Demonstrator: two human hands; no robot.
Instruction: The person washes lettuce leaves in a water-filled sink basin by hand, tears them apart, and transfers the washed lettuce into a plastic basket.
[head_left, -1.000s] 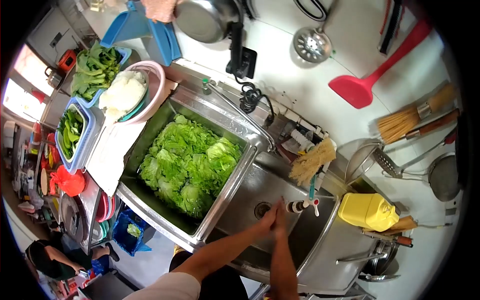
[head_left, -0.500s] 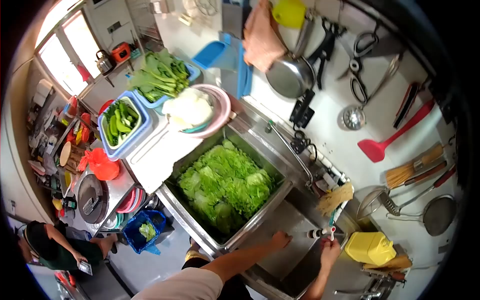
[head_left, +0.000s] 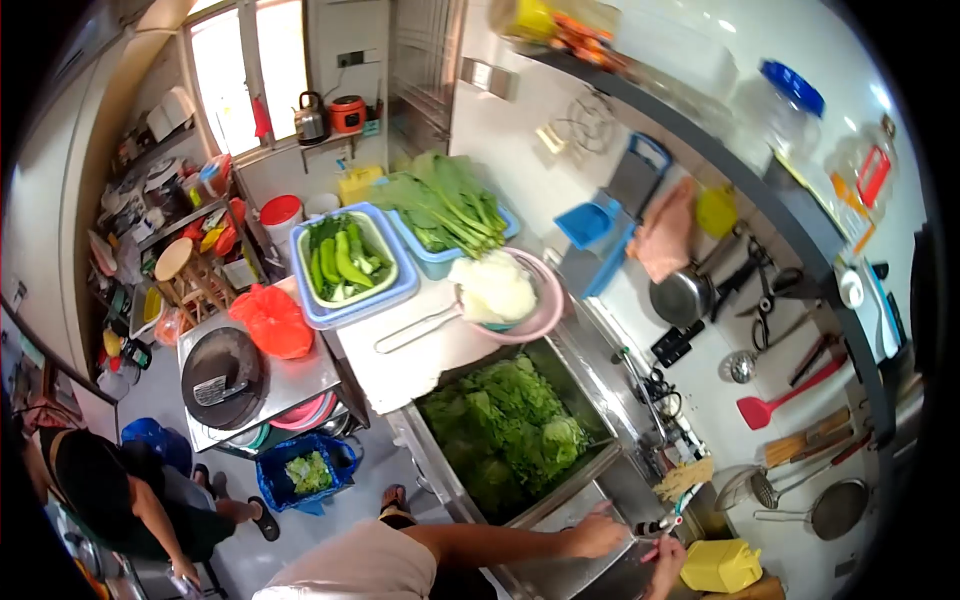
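My left hand (head_left: 597, 535) is over the bare basin of the metal sink (head_left: 550, 572), its fingers curled in and nothing visible in them. Close to its right is the tap (head_left: 655, 525), with a red and white handle. Just below the spout, my right hand (head_left: 666, 563) has its fingers somewhat apart and appears to hold nothing. Whether a fingertip touches the tap, I cannot tell. Loose green lettuce (head_left: 510, 425) fills the other basin, beyond my left arm.
A pink basin (head_left: 548, 312) with a white cauliflower-like heap stands behind the lettuce. Green peppers (head_left: 345, 258) and leafy greens (head_left: 445, 205) sit in tubs. A yellow jug (head_left: 720, 566) is right of the tap. Utensils hang on the wall. Another person (head_left: 110, 490) is at lower left.
The view has tilted up, bringing in the wall shelf. My right hand has come off the tap handle to below the tap. My left hand has moved nearer the tap.
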